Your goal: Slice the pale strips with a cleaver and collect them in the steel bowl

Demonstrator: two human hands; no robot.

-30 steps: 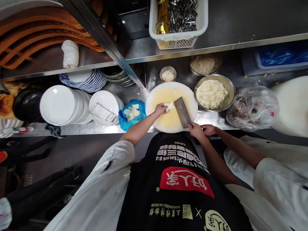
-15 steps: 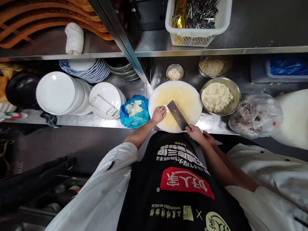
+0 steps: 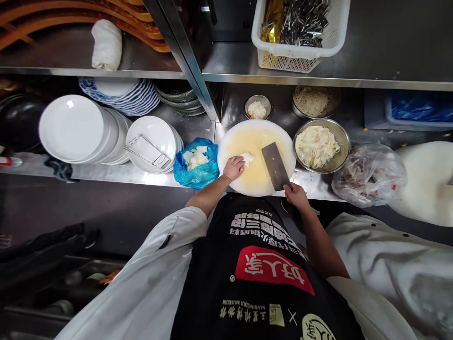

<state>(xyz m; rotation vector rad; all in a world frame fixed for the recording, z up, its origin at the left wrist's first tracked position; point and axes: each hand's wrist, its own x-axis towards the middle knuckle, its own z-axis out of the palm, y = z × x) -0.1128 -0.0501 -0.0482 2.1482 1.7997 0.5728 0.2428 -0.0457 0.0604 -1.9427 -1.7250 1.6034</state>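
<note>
On the round, yellow-stained white cutting board [image 3: 231,140], my left hand [image 3: 234,167] has its bent fingers pressed against a pale, thin food piece [image 3: 247,158]. What that piece is cannot be made out. My right hand [image 3: 296,195] grips the handle of a cleaver [image 3: 275,166] at the board's near right edge. The broad blade is over the right half of the board, apart from the pale piece. Left of the board, a blue plastic bag [image 3: 180,175] holds similar white pieces. To the right, a metal bowl [image 3: 344,150] is heaped with pale slices.
White plates [image 3: 72,127] are stacked at left, with a wire rack [image 3: 146,152] on one pile. Behind the board stand a small bowl [image 3: 257,107] and a bowl of shreds [image 3: 313,101]. A clear bag [image 3: 370,174] lies right. A shelf [image 3: 382,78] overhangs the counter; a co-worker's sleeve [image 3: 382,255] is close by.
The cleaver has moved right, away from the pale piece and my left hand, which stays put. The co-worker's arm beside my right forearm has drawn back out of view.
</note>
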